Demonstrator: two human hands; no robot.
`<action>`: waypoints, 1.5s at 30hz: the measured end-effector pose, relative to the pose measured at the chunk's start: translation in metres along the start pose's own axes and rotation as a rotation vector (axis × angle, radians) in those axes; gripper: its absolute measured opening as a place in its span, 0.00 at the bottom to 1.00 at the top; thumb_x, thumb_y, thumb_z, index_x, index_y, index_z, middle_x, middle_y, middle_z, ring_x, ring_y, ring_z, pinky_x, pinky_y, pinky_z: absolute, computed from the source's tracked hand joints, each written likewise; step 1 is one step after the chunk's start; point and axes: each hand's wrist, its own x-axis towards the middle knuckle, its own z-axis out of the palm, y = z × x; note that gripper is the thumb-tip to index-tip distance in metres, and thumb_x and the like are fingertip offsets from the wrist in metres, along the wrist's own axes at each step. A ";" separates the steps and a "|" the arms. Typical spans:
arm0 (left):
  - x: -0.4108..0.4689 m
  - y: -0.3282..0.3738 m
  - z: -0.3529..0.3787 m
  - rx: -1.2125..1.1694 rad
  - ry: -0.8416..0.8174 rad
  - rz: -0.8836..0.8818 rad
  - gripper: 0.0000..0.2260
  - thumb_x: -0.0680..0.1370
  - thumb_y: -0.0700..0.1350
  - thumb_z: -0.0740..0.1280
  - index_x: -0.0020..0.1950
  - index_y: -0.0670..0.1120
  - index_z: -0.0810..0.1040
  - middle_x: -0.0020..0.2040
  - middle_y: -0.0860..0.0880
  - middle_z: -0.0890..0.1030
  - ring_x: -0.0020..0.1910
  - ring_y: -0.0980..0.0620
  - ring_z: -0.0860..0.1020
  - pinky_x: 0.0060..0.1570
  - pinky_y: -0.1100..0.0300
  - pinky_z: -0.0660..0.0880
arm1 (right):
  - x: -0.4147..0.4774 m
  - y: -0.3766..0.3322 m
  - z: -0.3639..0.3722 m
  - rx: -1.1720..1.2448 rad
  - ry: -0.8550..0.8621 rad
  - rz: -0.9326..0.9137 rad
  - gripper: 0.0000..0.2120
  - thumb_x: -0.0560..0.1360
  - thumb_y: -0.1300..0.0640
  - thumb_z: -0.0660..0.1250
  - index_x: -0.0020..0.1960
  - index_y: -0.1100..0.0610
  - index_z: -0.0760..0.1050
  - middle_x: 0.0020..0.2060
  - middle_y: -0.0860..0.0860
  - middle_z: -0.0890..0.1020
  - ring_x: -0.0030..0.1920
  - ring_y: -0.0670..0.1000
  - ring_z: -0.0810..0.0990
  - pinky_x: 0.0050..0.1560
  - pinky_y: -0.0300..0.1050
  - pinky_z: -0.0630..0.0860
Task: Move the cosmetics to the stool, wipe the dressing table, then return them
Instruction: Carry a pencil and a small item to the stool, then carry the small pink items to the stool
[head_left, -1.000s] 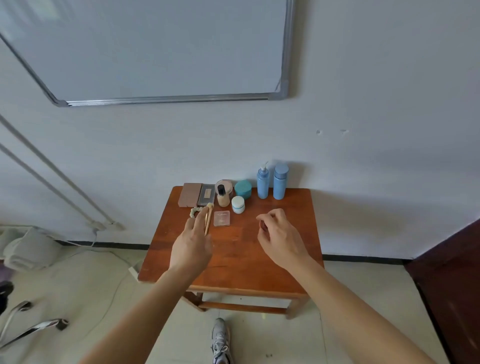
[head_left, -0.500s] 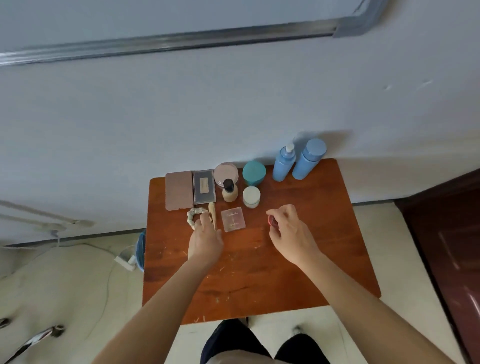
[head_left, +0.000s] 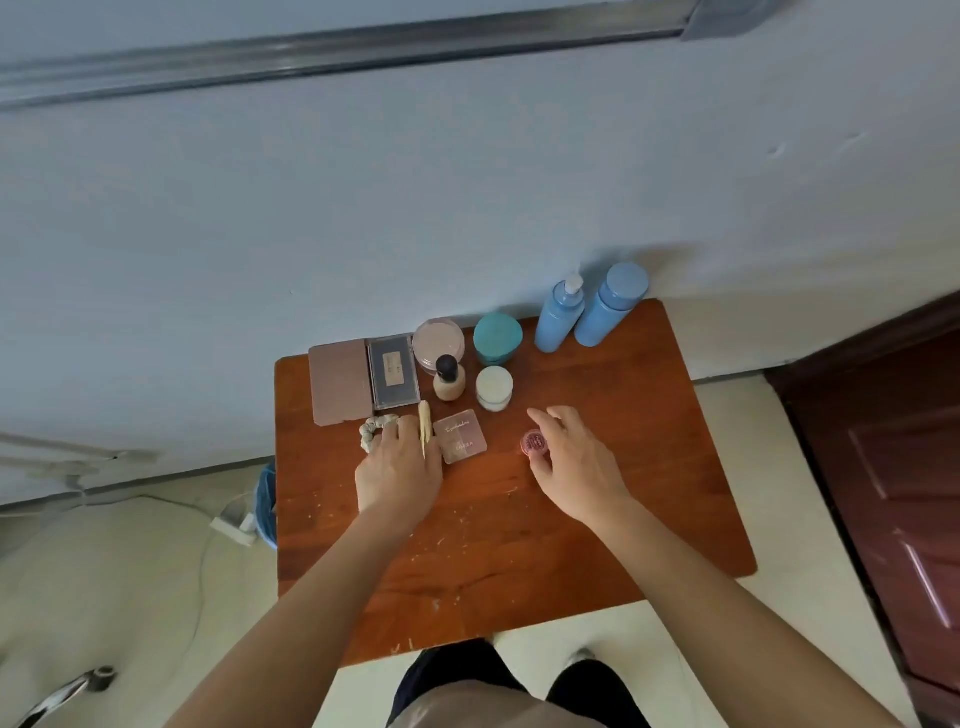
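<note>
The fingers (head_left: 560, 422) of the right hand (head_left: 576, 462) curve round a small pink pot (head_left: 534, 442), thumb below and forefinger above, in what looks like a light pinch low over the counter (head_left: 597, 519). The left hand (head_left: 397, 467) lies palm-down, a wooden stick (head_left: 424, 423) running out between two of its fingers and seemingly held there, with the fingertips resting on a pale scrunchie (head_left: 375, 428). Just beside the stick sits a square pink compact (head_left: 461, 435). Behind it stand a foundation bottle (head_left: 448, 379) and a white-lidded jar (head_left: 494, 387). In the back row by the wall are a brown palette (head_left: 340, 382), a grey palette (head_left: 393, 371), a round powder jar (head_left: 438, 338), a teal jar (head_left: 497, 336), a blue pump bottle (head_left: 558, 317) and a blue capped bottle (head_left: 610, 306). So every cosmetic is on the counter, and no stool is in view. Whether these small pieces are being picked up for the first trip or set back down I cannot tell; pale flecks across the wood hint that wiping is not done. If lifting, the next move calls for a firm hold on both small loads and a turn toward the stool; if placing, simply letting go. The counter is reddish wood against a pale wall (head_left: 467, 182) with a metal-framed board (head_left: 311, 52) above, a dark door (head_left: 883, 467) to the right and a power strip (head_left: 234, 522) on the light floor (head_left: 130, 571).
</note>
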 end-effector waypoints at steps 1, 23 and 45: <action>-0.002 0.002 -0.009 0.022 0.046 0.018 0.17 0.81 0.57 0.59 0.64 0.49 0.71 0.60 0.48 0.78 0.56 0.47 0.78 0.44 0.53 0.80 | -0.001 0.000 -0.009 -0.010 0.038 0.002 0.26 0.80 0.49 0.65 0.76 0.50 0.63 0.72 0.52 0.67 0.65 0.52 0.76 0.57 0.42 0.77; -0.204 0.364 -0.085 0.097 0.523 1.034 0.24 0.82 0.57 0.51 0.71 0.48 0.71 0.73 0.42 0.69 0.73 0.40 0.65 0.71 0.35 0.57 | -0.302 0.215 -0.216 -0.016 0.860 0.447 0.25 0.83 0.47 0.58 0.77 0.55 0.64 0.77 0.60 0.60 0.77 0.61 0.59 0.75 0.56 0.58; -0.626 0.423 0.045 -0.130 -0.033 2.226 0.22 0.81 0.55 0.56 0.70 0.45 0.72 0.72 0.40 0.69 0.72 0.42 0.67 0.69 0.35 0.60 | -0.775 0.098 -0.081 -0.216 1.209 1.686 0.25 0.80 0.49 0.63 0.74 0.59 0.68 0.75 0.64 0.64 0.74 0.66 0.64 0.71 0.63 0.64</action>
